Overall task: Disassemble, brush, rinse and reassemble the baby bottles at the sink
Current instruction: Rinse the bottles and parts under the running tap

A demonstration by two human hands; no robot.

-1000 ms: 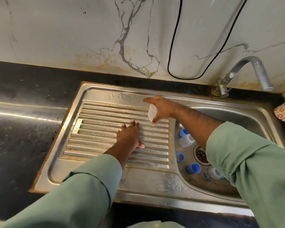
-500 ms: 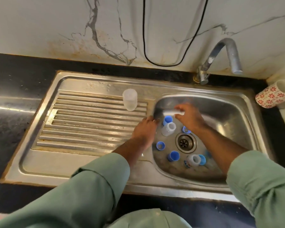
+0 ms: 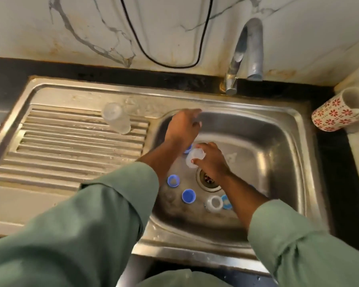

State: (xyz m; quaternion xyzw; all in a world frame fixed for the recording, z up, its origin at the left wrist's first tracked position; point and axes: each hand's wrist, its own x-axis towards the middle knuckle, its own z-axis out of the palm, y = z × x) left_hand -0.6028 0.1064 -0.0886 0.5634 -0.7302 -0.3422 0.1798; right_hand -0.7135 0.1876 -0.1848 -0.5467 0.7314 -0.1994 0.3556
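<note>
My right hand [image 3: 212, 162] grips a clear baby bottle [image 3: 194, 158] just above the drain [image 3: 208, 182] in the sink basin [image 3: 278, 154]. My left hand [image 3: 182, 129] reaches over the basin's back left corner; a small whitish thing shows at its blurred fingertips, and whether it holds it is unclear. A second clear bottle [image 3: 116, 119] stands upside down on the ribbed drainboard [image 3: 71, 154]. On the basin floor lie a third bottle [image 3: 214, 204], two blue caps [image 3: 173, 180] [image 3: 188, 196] and a blue ring [image 3: 226, 201]. Another blue part [image 3: 188, 149] peeks from under my left wrist.
The tap [image 3: 247, 52] curves over the basin's back edge; no water shows. A white mug with red flowers [image 3: 338, 114] lies on its side on the counter at the right. A black cable [image 3: 170, 65] hangs on the marble wall. Black countertop surrounds the sink.
My right hand left a bottle upside down on the drainboard, moved into the basin and took hold of another bottle. My left hand went from the drainboard to the basin's back left.
</note>
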